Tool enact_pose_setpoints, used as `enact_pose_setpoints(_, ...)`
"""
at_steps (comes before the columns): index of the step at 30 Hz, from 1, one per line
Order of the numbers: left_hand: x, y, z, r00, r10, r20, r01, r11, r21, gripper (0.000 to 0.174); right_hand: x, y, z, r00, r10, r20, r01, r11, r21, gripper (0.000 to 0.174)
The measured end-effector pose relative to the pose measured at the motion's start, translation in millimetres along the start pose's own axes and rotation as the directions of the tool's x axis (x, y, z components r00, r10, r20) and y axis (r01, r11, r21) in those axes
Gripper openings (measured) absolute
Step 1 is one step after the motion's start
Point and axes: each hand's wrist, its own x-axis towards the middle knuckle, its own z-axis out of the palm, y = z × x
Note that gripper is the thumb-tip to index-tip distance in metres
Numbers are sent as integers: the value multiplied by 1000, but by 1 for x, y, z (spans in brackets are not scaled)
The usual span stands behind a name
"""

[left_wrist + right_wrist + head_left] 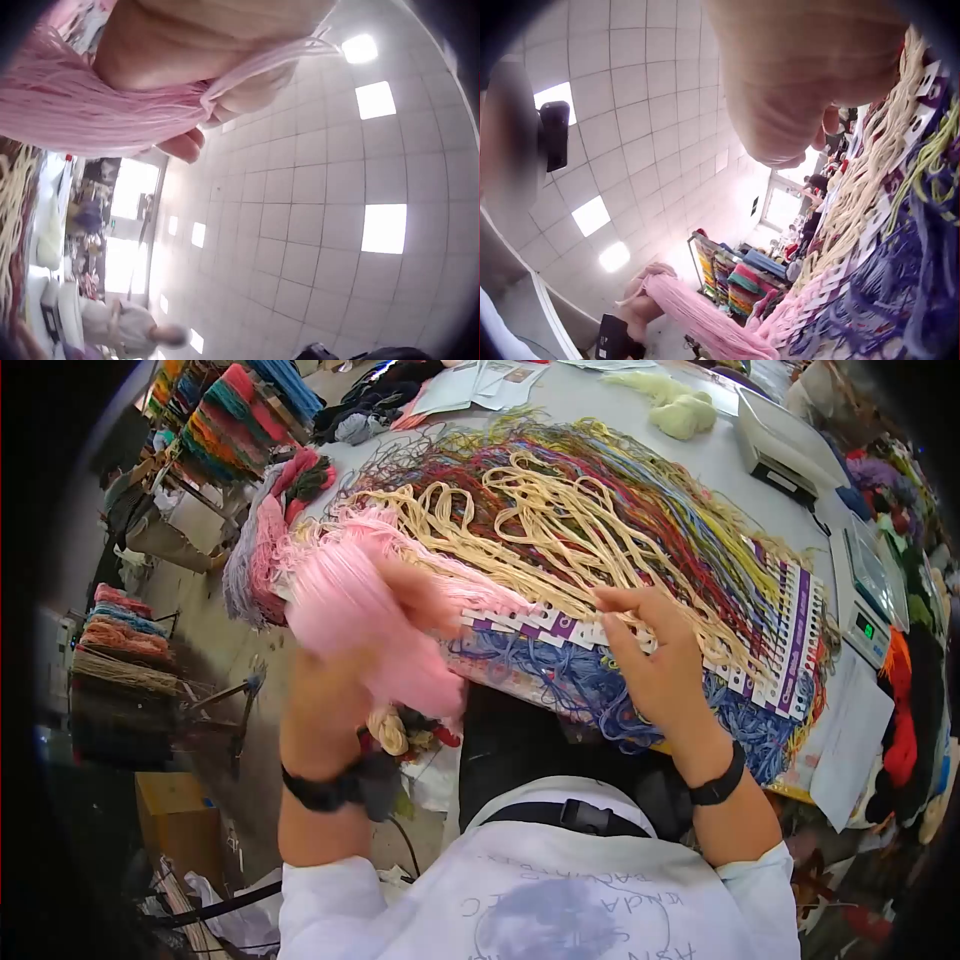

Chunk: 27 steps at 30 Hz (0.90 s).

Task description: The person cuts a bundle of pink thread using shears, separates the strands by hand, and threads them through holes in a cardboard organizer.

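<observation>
A skein of pink yarn (345,595) hangs from my left hand (335,680), which is blurred in the head view. In the left wrist view, the left hand's fingers curl round the pink yarn (97,120), and a few strands stick out past them. My right hand (660,660) is over the near part of the cream yarn (600,540), thumb and forefinger apart and close to a purple-and-white punched card strip (560,628). Pink, cream and multicoloured strands run from the strip's holes across the table.
Tangled blue yarn (590,685) lies along the near table edge. To the right are a second punched strip (795,635), a scale (868,630) and a white sheet (850,735). Pale yellow yarn (685,410) is at the back. Racks of coloured skeins (225,415) stand to the left.
</observation>
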Motion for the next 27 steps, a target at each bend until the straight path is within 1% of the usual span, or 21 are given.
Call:
enact_pose_setpoints(1, -1, -2, 21, 1000, -3, 2, 3, 1000, -1, 48, -1, -6, 3, 997, 61, 51, -67, 991, 119, 20)
enact_pose_setpoints(2, -3, -2, 43, 983, -180, -46, 168, 968, -186, 57, 0, -7, 7, 999, 10, 37, -16, 986, 165, 20)
enact_pose_setpoints(4, -14, -15, 51, 915, -404, 16, 350, 771, -532, 71, -3, -11, 10, 996, 42, 79, -57, 976, 209, 20)
enact_pose_setpoints(5, -18, -35, 40, 897, -428, 110, 387, 639, -665, 74, -1, -13, 11, 993, 60, 104, -85, 964, 253, 19)
enact_pose_setpoints(7, -19, -42, 35, 867, -371, 333, 496, 714, -494, 80, -5, -12, 14, 993, 59, 102, -82, 966, 243, 18)
enact_pose_setpoints(9, -26, -33, 48, 893, -355, 277, 450, 690, -567, 82, -8, -12, 16, 978, 174, 119, -208, 883, 420, 19)
enact_pose_setpoints(10, -22, -27, 59, 942, -287, 175, 325, 638, -699, 78, -6, -17, 13, 978, 186, 94, -208, 864, 458, 17)
enact_pose_setpoints(11, -17, -25, 63, 943, -283, 174, 321, 638, -700, 78, -6, -21, 11, 979, 182, 95, -206, 866, 456, 17)
enact_pose_setpoints(13, -9, -24, 65, 922, -386, 8, 274, 638, -719, 80, -6, -27, 8, 972, 227, 67, -229, 827, 513, 14)
enact_pose_setpoints(14, -9, -30, 65, 913, -407, 7, 281, 616, -736, 77, -7, -28, 10, 971, 232, 61, -230, 828, 512, 14)
enact_pose_setpoints(16, -12, -41, 66, 913, -404, 55, 301, 577, -759, 75, -10, -30, 11, 950, 229, 211, -310, 755, 577, 15)
enact_pose_setpoints(17, -14, -45, 68, 913, -397, 91, 313, 540, -781, 73, -11, -27, 10, 949, 240, 206, -316, 755, 574, 15)
enact_pose_setpoints(19, -15, -47, 71, 903, -420, 87, 321, 527, -787, 72, -11, -14, 12, 900, 352, 256, -435, 710, 553, 20)
enact_pose_setpoints(20, -15, -48, 72, 897, -435, 75, 319, 523, -790, 70, -12, -6, 15, 886, 353, 302, -464, 687, 558, 31)
enact_pose_setpoints(21, -15, -50, 72, 896, -437, 74, 319, 520, -793, 70, -10, -8, 16, 884, 356, 304, -468, 687, 555, 31)
enact_pose_setpoints(22, -16, -54, 71, 892, -442, 95, 337, 510, -791, 66, -8, -12, 17, 749, 448, 489, -662, 480, 576, 34)
enact_pose_setpoints(23, -18, -58, 70, 887, -447, 117, 356, 500, -789, 63, -7, -14, 18, 578, 479, 660, -810, 239, 535, 38)
enact_pose_setpoints(24, -21, -64, 69, 884, -451, 121, 361, 496, -790, 63, -9, 0, 22, 575, 484, 659, -811, 234, 536, 38)
enact_pose_setpoints(25, -26, -71, 67, 875, -444, 194, 403, 445, -800, 56, -9, 17, 28, 556, 200, 807, -818, -36, 573, 40)
enact_pose_setpoints(26, -29, -75, 66, 863, -431, 263, 443, 395, -805, 49, -12, 27, 32, 561, 39, 827, -811, -174, 558, 41)
enact_pose_setpoints(27, -32, -76, 69, 862, -433, 263, 443, 394, -805, 49, -7, 26, 34, 550, -122, 826, -814, -298, 498, 42)
